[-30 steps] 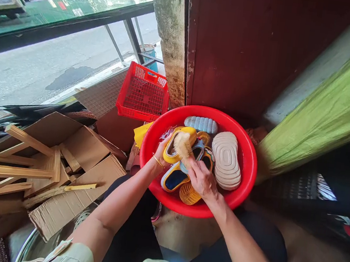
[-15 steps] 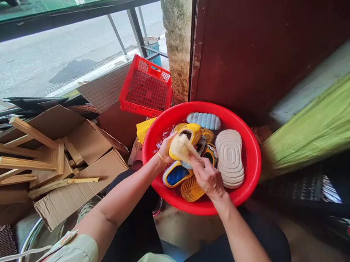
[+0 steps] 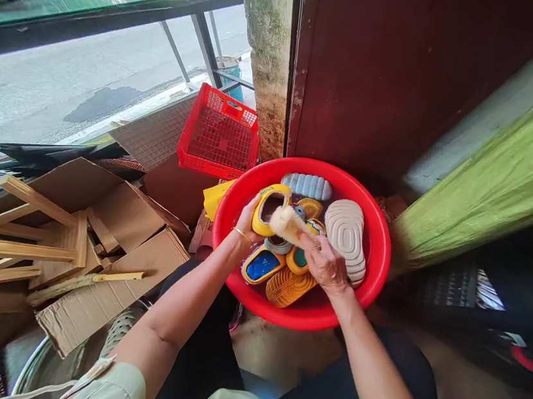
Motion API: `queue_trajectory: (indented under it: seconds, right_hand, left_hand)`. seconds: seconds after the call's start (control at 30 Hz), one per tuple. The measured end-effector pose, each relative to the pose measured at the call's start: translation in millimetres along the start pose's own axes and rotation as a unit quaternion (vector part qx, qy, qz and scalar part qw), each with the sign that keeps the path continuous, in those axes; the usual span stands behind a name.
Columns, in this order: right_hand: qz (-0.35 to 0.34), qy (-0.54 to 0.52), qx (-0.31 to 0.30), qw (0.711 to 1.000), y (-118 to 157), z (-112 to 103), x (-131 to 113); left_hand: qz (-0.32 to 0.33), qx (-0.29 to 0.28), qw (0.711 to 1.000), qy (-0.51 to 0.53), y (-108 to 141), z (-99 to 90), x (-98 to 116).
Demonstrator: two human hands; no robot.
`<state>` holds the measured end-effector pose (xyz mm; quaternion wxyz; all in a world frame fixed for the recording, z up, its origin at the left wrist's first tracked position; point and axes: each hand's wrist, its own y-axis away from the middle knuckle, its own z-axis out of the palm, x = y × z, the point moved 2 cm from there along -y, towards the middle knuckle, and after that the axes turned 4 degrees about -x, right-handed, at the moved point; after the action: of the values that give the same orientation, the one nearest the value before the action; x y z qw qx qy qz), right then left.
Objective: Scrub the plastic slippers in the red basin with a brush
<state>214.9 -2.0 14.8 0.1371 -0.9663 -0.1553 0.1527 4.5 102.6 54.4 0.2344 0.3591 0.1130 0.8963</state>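
Observation:
My left hand (image 3: 247,222) grips a yellow shoe (image 3: 264,220) by its left side, its opening tilted up toward me. In my right hand (image 3: 325,262) is a pale scrubbing brush (image 3: 289,223), its bristle end beside the shoe's right edge. Both are above a red basin (image 3: 382,246) holding water and several shoes. Among them, a blue-lined yellow shoe (image 3: 262,266) and a shoe with a ribbed tan sole (image 3: 288,288) lie near my side. A cream-soled shoe (image 3: 345,235) rests sole-up on the right, and a light blue sole (image 3: 307,185) shows at the back.
A red plastic crate (image 3: 219,138) stands behind the basin at left. Cardboard (image 3: 115,284) and a wooden stool (image 3: 42,243) on its side crowd the left floor. A dark red door panel (image 3: 359,75) rises behind, with a green cloth (image 3: 498,170) hanging at right.
The yellow shoe has turned so its opening faces me more and shifted slightly left. The brush has moved from over the shoe's toe to its right side.

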Motion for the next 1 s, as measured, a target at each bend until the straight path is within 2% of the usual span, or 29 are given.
queue_trajectory:
  seconds: [0.07, 0.13, 0.23, 0.33, 0.43, 0.63, 0.83, 1.0]
  right_hand:
    - [0.059, -0.029, 0.023, 0.998, -2.4, 1.5, 19.8]
    - [0.102, -0.098, 0.060, 0.988, -4.5, 1.8, 31.1]
    - [0.150, -0.220, 0.082, 0.960, -7.7, 0.5, 30.2]
    - [0.202, -0.313, 0.052, 0.926, -12.1, -4.2, 20.7]
    - [0.244, -0.387, 0.036, 0.888, -16.9, -11.1, 12.8]
    - [0.230, -0.498, 0.007, 0.836, -26.9, -18.4, -5.8]
    - [0.209, -0.535, 0.002, 0.819, -28.8, -27.0, -8.1]
    - [0.209, -0.547, 0.004, 0.811, -22.9, -26.5, -5.2]
  left_hand:
    - [-0.022, -0.010, 1.000, -0.012, 3.1, -0.1, 3.6]
    - [-0.008, -0.014, 0.999, -0.050, 6.5, 1.1, 4.9]
    - [0.116, -0.016, 0.986, -0.119, 12.6, 7.6, 2.5]
    - [0.267, -0.034, 0.946, -0.180, 21.0, 17.1, -0.8]
    - [0.339, -0.076, 0.908, -0.234, 25.8, 23.1, -1.2]
    - [0.312, -0.142, 0.877, -0.337, 14.9, 22.2, -9.8]
    - [0.312, -0.228, 0.785, -0.484, 14.7, 22.0, -13.0]
    - [0.324, -0.259, 0.744, -0.524, 14.7, 27.3, -16.3]
